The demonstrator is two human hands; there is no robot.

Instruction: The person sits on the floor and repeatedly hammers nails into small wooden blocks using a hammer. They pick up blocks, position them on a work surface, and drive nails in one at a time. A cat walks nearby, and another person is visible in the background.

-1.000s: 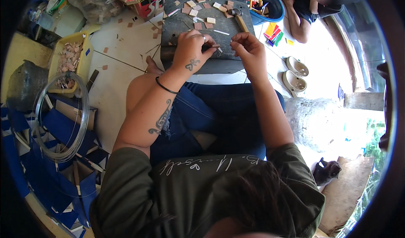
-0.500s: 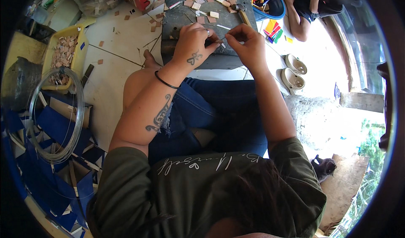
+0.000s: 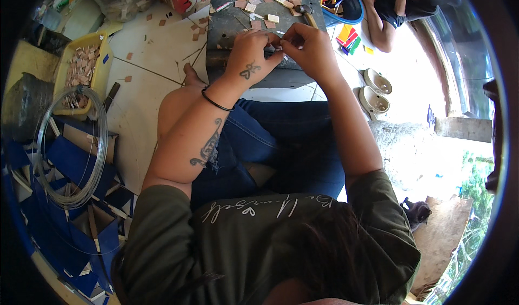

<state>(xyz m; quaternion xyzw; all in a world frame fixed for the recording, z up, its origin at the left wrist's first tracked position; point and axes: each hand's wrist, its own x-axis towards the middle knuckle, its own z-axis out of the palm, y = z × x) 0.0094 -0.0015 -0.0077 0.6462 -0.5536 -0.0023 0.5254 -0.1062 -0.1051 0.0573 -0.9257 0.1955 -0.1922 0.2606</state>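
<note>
Your left hand (image 3: 250,56) and right hand (image 3: 309,48) meet fingertip to fingertip, pinched shut on a thin wire (image 3: 278,36) just over the dark board (image 3: 232,27). I judge the grip slight: the wire could spring free, or a hand could scatter the tiles (image 3: 254,5) beside it.

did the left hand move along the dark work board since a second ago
No: the left hand stays at the dark grey work board's near edge, fingertips meeting the right hand.

Olive green T-shirt, blue ripped jeans, black wristband (image 3: 217,101), forearm tattoos
</note>
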